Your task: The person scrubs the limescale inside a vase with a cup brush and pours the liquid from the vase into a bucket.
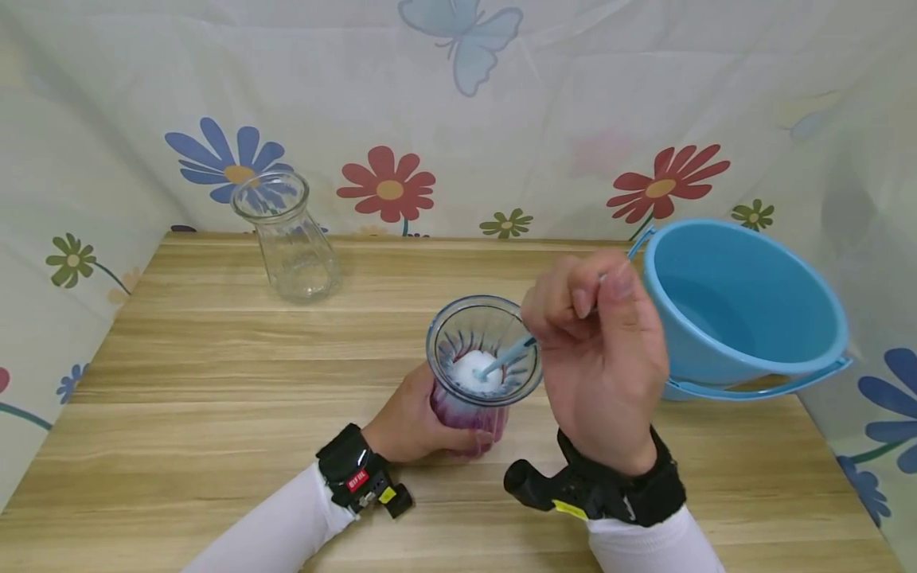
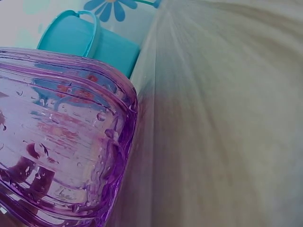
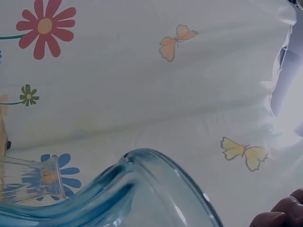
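My left hand point(image 1: 410, 420) grips the lower body of a ribbed glass vase point(image 1: 458, 410), purple below and bluish at its wide rim. The left wrist view shows the purple glass base point(image 2: 71, 142) close up, with drops on it. My right hand point(image 1: 609, 354) is raised above the vase's right side, thumb and fingers pinching the thin upper end of what looks like a bottle brush. Its pale blue stem point(image 1: 510, 355) slants down into the vase, ending at a white, sponge-like mass point(image 1: 474, 371). In the right wrist view, fingertips point(image 3: 286, 210) show at the lower right.
A clear glass vase point(image 1: 297, 259) stands at the back left of the wooden table point(image 1: 215, 382). At the right is a light blue bucket point(image 1: 716, 350), its handle lowered at the front. A flower-patterned cloth point(image 1: 559, 103) hangs behind and along the sides.
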Demonstrator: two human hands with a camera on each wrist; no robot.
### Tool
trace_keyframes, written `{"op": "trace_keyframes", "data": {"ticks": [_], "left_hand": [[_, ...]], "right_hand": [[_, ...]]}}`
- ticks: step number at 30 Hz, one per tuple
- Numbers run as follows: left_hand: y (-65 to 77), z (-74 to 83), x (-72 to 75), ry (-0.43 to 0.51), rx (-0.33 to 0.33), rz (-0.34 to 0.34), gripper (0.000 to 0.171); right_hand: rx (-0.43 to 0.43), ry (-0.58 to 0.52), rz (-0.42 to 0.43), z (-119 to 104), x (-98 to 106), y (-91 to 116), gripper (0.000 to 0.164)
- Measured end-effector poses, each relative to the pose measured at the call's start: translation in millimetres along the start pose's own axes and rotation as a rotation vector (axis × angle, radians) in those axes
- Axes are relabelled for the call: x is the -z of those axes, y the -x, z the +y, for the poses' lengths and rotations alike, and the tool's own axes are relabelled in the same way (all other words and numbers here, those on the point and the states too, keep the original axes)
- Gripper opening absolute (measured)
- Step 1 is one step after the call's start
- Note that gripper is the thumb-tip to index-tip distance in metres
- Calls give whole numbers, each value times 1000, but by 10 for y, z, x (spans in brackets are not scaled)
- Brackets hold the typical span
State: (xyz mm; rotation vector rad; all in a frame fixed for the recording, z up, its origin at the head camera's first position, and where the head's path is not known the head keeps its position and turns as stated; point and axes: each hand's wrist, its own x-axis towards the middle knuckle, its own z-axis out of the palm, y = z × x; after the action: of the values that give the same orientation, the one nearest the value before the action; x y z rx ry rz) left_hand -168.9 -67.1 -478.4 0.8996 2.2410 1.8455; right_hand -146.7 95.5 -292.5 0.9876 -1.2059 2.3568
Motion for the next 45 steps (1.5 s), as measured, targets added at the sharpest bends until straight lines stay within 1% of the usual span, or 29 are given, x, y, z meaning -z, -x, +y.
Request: {"op": "trace_keyframes", "data": {"ticks": [2,4,10,19,25,31,37,41,45], "left_hand": [[-4,1,1,8,-9,-2,86],[-5,3,3,13,-14,-4,87],[-1,0,10,20,-9,-6,85],[13,-9,8,18,24,-4,86],[14,-1,4,35,24,-11,86],[20,4,-4,30,24,-12,86],[15,3,-4,25,13,-23,86],[13,-3,0,15,8,-25,86],[9,-13,4,13,9,-24,86]], "right_hand": [[31,-39,27,-11,11,0,28],[36,-58,36,-14,13,-2,28],[-20,-47,-16,14,-9,-7,24],[-65,56,-89,74,-39,-3,27],[-105,127,-140,75,-71,6,28],[-146,152,-168,61,-72,7,26],[-211,164,-209,31,-71,12,26],[-200,157,-204,30,-74,11,26],[-160,129,-157,42,-69,6,27]]}}
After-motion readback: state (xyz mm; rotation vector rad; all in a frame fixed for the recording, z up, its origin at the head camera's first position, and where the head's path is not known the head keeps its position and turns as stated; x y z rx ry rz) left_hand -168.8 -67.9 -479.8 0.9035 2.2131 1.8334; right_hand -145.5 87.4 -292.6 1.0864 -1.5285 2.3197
